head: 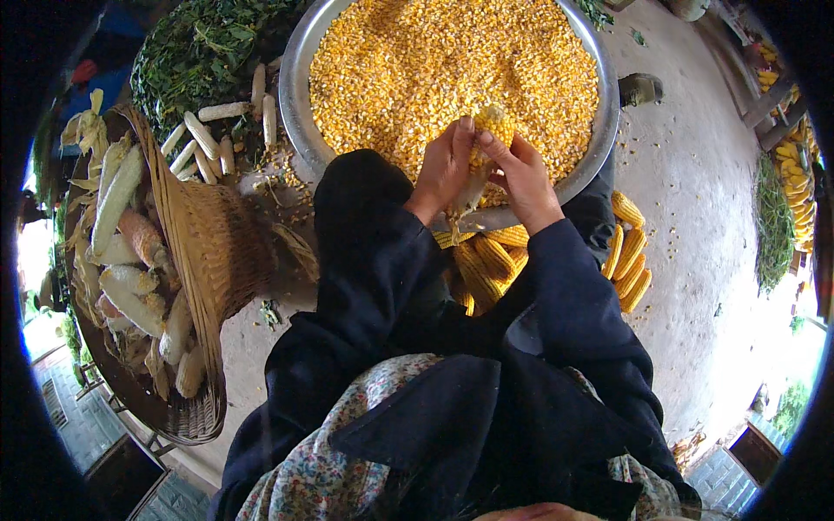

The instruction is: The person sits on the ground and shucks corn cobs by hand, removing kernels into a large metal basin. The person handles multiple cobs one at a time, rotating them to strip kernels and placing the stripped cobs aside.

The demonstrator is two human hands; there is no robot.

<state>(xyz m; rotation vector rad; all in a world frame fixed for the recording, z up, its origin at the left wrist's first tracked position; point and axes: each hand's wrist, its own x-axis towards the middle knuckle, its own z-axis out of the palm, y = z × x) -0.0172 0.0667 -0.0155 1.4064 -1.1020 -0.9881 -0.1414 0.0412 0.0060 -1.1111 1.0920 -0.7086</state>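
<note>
Both my hands hold one corn cob (493,127) over the near side of a wide metal basin (296,124). Yellow kernels still cover its upper end, while the lower part looks bare and pale, with a dry stub hanging down. My left hand (446,159) grips it from the left, thumb pressed near the kernels. On the other side my right hand (521,176) has its thumb across the kernels, fingers curled behind the cob. Loose corn kernels (417,71) fill the basin. The fingertips behind the cob are partly hidden.
A wicker basket (228,234) of stripped cobs and husks stands at left. More bare cobs (202,135) lie beside green leaves (202,58). Full corn ears (485,260) sit below the basin, others (629,254) to its right. Scattered kernels dot the concrete floor (690,215).
</note>
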